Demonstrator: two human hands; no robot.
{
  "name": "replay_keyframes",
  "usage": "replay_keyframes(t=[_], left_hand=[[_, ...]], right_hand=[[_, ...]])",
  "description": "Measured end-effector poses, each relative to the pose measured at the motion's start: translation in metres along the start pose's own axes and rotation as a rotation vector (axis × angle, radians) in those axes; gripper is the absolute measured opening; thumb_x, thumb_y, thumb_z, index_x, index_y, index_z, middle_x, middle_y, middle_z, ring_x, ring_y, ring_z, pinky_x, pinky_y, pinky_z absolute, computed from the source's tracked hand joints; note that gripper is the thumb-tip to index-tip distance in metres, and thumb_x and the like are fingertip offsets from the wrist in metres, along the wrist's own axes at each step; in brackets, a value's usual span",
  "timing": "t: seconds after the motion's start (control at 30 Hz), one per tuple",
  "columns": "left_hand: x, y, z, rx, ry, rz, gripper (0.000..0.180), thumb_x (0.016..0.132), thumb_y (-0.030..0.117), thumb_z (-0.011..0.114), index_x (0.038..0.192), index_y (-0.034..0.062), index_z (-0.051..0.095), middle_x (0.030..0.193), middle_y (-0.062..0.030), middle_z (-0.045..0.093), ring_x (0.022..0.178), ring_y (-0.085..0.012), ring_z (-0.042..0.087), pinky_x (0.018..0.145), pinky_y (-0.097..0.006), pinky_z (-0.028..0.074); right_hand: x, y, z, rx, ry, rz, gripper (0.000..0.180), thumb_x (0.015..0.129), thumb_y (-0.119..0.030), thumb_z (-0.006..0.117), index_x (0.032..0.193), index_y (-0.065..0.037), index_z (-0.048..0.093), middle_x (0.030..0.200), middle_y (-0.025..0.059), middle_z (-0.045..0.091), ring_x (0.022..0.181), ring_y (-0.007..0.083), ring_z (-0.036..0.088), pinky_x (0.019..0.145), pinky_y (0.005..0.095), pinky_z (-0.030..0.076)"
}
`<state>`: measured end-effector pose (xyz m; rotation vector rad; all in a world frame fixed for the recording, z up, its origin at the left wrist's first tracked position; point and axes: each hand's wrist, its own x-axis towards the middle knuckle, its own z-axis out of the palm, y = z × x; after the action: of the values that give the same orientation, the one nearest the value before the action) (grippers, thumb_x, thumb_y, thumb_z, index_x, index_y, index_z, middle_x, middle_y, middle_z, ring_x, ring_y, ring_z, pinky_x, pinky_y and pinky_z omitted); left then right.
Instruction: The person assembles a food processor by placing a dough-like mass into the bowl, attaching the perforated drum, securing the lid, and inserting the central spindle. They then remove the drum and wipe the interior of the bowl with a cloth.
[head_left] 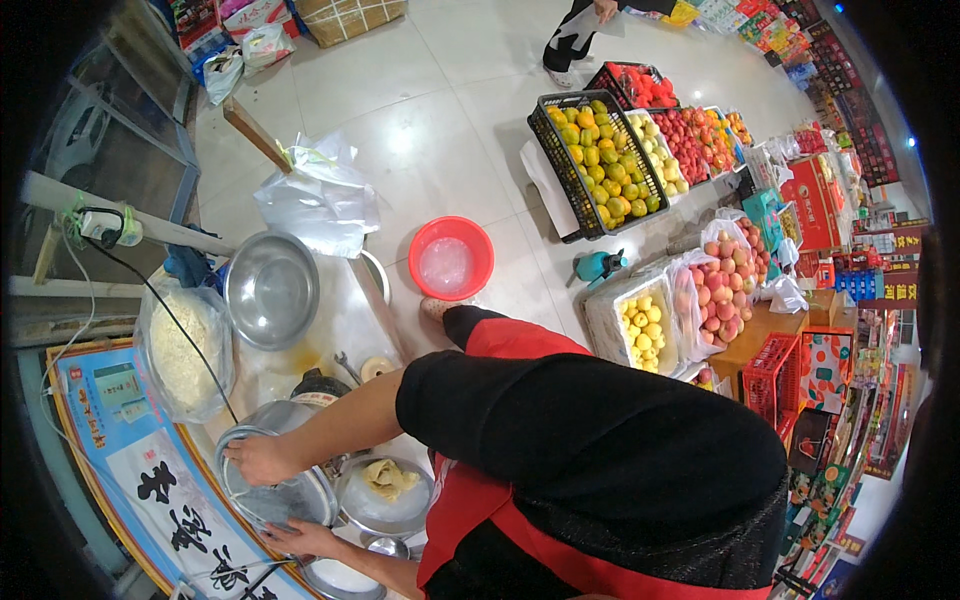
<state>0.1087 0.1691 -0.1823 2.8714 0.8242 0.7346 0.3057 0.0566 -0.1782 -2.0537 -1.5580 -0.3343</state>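
your two hands are both at the big grey tub [285, 500], which is on the left part of the view, in front of your body. your right hand [262, 460] reaches over it to the far side, with its fingers bent down near the rim; you can't tell from here if they pinch the edge or just rest. your left hand [302, 539] is by the near left edge with its fingers stretched out, and you can't tell if it grips. the tub looks hard and stiff, so it should not bend or break in your hands. it may be a bit heavy because it is so wide, and the smooth wall could be slippery if it is wet. the rim seems the best place to hold, one hand on each side. just beside it sits a metal pan [366, 518] with a soft-looking yellow lump [390, 478] in it.
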Motion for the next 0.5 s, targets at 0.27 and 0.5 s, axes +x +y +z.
replay_keyframes(t=[0.27,0.5], left_hand=[[0.037,-0.013,-0.004,-0.162,-0.02,0.035,0.037,0.095,0.025,0.058,0.114,-0.0062,0.057,0.115,-0.0232,0.057,0.11,-0.039,0.05,0.094,-0.049,0.04],[0.074,-0.023,0.0,0.081,-0.13,0.109,0.027,0.089,0.016,0.065,0.105,-0.0039,0.056,0.104,-0.0215,0.058,0.1,-0.0395,0.051,0.09,-0.048,0.041]], right_hand=[[-0.004,-0.008,-0.006,-0.001,-0.041,0.031,0.036,0.066,-0.024,0.065,0.086,0.003,0.074,0.109,0.0295,0.065,0.124,0.0443,0.051,0.108,0.0512,0.032],[-0.004,-0.013,-0.007,-0.035,-0.034,0.068,0.034,0.065,-0.027,0.064,0.083,-0.001,0.076,0.109,0.0298,0.065,0.123,0.0459,0.05,0.108,0.0527,0.033]])
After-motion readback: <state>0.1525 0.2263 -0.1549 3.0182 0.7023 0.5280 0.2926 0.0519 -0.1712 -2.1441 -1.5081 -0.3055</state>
